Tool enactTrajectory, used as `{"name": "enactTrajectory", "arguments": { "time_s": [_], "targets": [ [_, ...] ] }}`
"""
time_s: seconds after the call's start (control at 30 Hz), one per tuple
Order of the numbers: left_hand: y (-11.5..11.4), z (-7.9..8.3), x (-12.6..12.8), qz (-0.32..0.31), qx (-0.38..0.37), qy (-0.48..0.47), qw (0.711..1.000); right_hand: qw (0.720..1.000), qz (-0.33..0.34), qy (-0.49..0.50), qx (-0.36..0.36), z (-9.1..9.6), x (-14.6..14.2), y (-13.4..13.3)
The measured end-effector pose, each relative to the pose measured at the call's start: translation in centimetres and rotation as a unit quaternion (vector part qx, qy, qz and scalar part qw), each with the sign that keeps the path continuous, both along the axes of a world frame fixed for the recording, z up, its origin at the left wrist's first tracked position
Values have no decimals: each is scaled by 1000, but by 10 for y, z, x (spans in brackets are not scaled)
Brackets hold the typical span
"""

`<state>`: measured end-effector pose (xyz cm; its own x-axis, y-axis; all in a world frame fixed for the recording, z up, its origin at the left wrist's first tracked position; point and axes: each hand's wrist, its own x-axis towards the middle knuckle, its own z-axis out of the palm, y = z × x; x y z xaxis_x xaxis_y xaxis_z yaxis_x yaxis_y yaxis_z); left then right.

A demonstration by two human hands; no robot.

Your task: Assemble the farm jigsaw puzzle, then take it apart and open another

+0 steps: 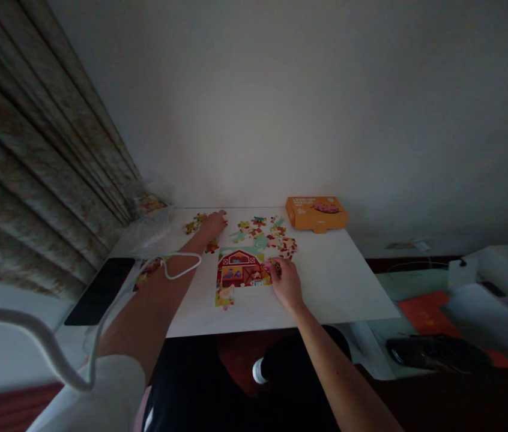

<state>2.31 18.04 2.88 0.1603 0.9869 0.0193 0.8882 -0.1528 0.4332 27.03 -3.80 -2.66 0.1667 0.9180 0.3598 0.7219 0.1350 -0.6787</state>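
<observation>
A partly joined jigsaw puzzle (pixel 239 268) of a red barn lies near the front of the white table. At its right edge, my right hand (pixel 287 281) pinches a pink and dark puzzle piece (pixel 274 267), its fingers closed. My left hand (pixel 214 224) is stretched to the back of the table, left of the loose puzzle pieces (pixel 260 240). Its fingers look curled together, and whatever they hold is too small to make out. More loose pieces (pixel 191 227) lie beside that wrist, and another piece (pixel 212 246) sits below it.
An orange puzzle box (pixel 317 213) stands at the back right. A black phone or tablet (pixel 99 292) and clear plastic wrapping (pixel 146 231) lie at the left. A white cable (pixel 181 264) loops over my left forearm. The curtain (pixel 33 138) hangs at the left.
</observation>
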Motion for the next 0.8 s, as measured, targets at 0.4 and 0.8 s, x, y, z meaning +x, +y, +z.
{"name": "enactTrajectory", "arguments": {
  "time_s": [0.4,0.8],
  "targets": [
    [7,5,25,-21,-25,-254,967,999,20,24,24,-3,2,2],
    [-86,4,34,-119,-132,-382,907,998,25,41,36,-1,2,3]
  ]
}}
